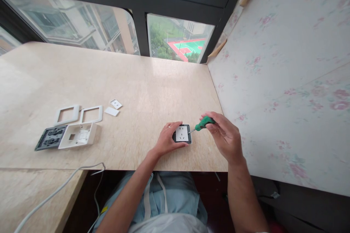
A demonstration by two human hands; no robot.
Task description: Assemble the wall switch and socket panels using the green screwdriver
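Observation:
A wall socket (182,134) with a white face and a dark frame lies on the tabletop near its front edge. My left hand (167,139) grips it from the left, with the thumb along the near side and the fingers at the far side. Between the thumb and fingers of my right hand (225,134) is a screwdriver (202,124) with a green handle. Its thin metal shaft points left and down, and the tip meets the right edge of the socket's frame. Whether a screw sits under the tip is too small to tell.
To the left lie two white cover frames (91,114), small white plates (112,111), a white mounting box (78,135) and a dark socket back (51,137). A white cable (58,191) crosses the front left corner. Windows (179,38) stand behind; a flowered wall (287,80) bounds the right.

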